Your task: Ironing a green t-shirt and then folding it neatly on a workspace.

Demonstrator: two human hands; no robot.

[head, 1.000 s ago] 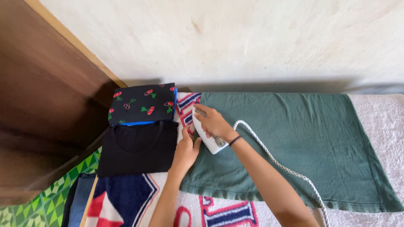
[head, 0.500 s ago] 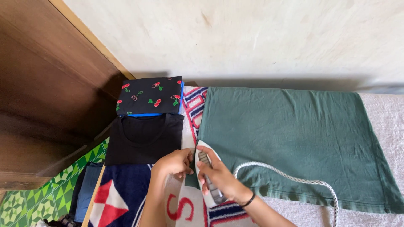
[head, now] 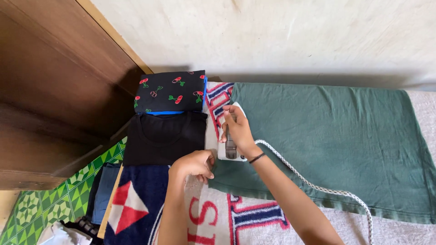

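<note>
**Iron at the edge of a green shirt, other hand pinning the cloth**

The right hand [head: 237, 129] is wrapped around the handle of a white electric iron [head: 230, 144], fingers curled over the top, so the soleplate sits flat on the left border of the green garment [head: 327, 140]. The iron's nose points away from the person, toward the wall, and a dark band circles that wrist. From the back of the iron a braided white cord [head: 318, 186] trails off to the right, across the cloth and clear of the hand's path.

The left hand [head: 193, 164] lies just beside the iron with its fingers bent down, pressing on the near left corner of the green fabric; from where I stand it seems to hold the edge taut and flat rather than grip anything. I cannot see whether any cloth is pinched under the fingers.

The garment is spread wide and smooth over a patterned blanket [head: 236, 213] with red and blue lettering, which appears to serve as padding for the ironing. To the left, well out of the iron's way, sits a folded black garment [head: 165, 138], and beyond it a folded black cloth with a cherry print [head: 170, 92], stacked neatly against a dark wooden cabinet [head: 50, 100]. A navy, red and white cloth [head: 134, 204] lies nearest the person.
</note>
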